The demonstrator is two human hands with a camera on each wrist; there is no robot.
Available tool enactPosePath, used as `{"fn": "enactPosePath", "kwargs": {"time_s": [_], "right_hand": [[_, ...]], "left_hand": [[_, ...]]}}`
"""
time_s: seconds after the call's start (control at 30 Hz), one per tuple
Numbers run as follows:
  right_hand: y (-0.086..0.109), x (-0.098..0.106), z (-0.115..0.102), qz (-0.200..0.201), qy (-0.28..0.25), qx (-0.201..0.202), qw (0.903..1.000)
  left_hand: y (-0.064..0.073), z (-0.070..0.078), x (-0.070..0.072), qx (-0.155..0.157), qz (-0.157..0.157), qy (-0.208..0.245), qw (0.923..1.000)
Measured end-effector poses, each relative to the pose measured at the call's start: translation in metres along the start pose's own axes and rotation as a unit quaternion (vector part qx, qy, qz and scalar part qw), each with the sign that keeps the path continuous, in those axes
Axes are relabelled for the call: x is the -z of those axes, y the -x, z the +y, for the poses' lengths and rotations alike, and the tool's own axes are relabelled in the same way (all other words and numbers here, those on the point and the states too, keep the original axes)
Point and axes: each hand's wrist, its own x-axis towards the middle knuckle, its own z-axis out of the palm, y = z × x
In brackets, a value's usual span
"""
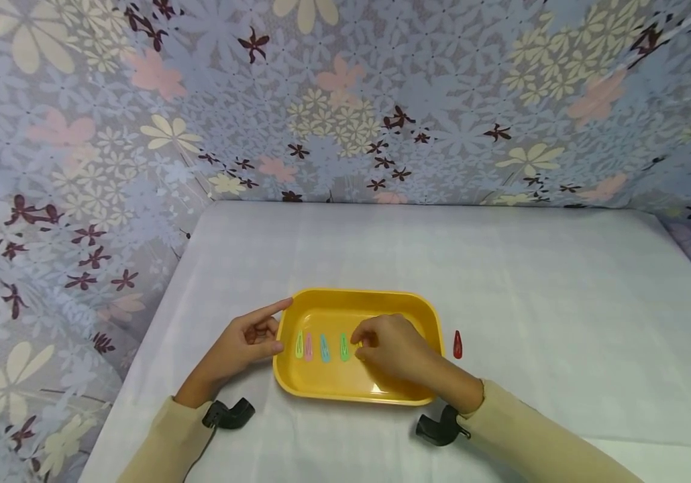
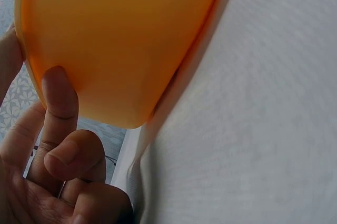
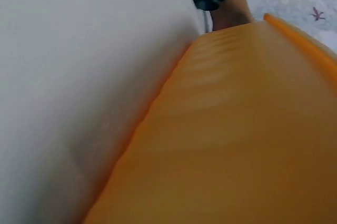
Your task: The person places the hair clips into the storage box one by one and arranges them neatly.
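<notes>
A yellow tray [image 1: 345,401] lies on the white-covered table. Inside it, a row of snap hair clips stands side by side: a yellow-green clip [image 1: 300,345], a pink clip [image 1: 308,347], a blue clip [image 1: 325,349] and a green clip [image 1: 344,347]. My left hand [image 1: 243,342] holds the tray's left end, thumb and index finger at the rim; a fingertip [image 2: 59,84] presses the outer wall. Over the tray, my right hand [image 1: 396,345] pinches a yellow hair clip [image 1: 358,345], partly hidden by the fingers. The right wrist view mostly shows the tray's side [image 3: 221,145].
A red hair clip [image 1: 457,345] lies on the tablecloth [image 1: 563,322] just right of the tray. Black wrist devices [image 1: 229,414] sit at both wrists. Floral fabric [image 1: 345,134] rises behind the table and along its left side.
</notes>
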Motion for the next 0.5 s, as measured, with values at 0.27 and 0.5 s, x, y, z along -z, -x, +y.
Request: {"fn": "enactPosePath", "kwargs": {"time_s": [0.27,0.5], "right_hand": [[0.0008,-0.0008,0.0000,0.017,0.013,-0.004,0.9998],[0.0080,0.0086,-0.0053,0.073,-0.019,0.035,0.9965]], "left_hand": [[-0.0009,-0.0004,0.0001,-0.008,-0.004,-0.002,1.0000],[0.0007,-0.0017,0.0007,-0.020,-0.008,0.002,0.9998]]}}
